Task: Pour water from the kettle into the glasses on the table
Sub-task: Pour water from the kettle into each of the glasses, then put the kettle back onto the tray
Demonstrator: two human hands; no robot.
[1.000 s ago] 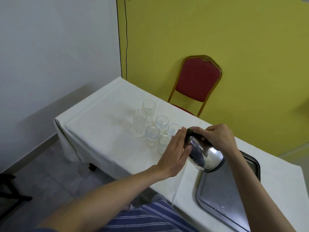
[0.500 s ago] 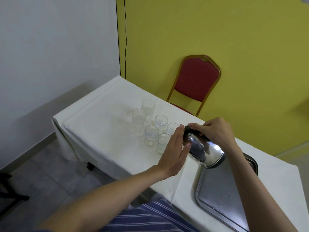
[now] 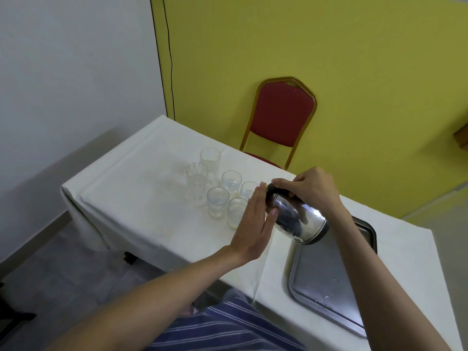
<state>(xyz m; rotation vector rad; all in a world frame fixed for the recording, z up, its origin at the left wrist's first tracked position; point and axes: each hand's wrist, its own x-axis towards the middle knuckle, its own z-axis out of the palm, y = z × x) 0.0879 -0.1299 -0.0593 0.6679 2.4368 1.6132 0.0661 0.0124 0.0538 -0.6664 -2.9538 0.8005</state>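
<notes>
A shiny steel kettle (image 3: 296, 219) with a black top is tilted steeply to the left, its mouth above the short glasses. My right hand (image 3: 310, 190) grips its black handle from above. My left hand (image 3: 255, 224) lies flat against the kettle's lid end, fingers straight and together. Several clear glasses stand on the white tablecloth (image 3: 141, 198): two tall ones (image 3: 197, 183) at the back left and short tumblers (image 3: 217, 202) in front, one (image 3: 236, 211) partly hidden behind my left hand. Some tumblers hold water.
A metal tray (image 3: 326, 274) with water drops lies on the table's right side, under the kettle's base. A red chair (image 3: 281, 122) stands behind the table against the yellow wall. The near table edge runs beside my striped clothing.
The kettle has tipped further over and shifted slightly toward the glasses. My left hand has stayed pressed against its lid end.
</notes>
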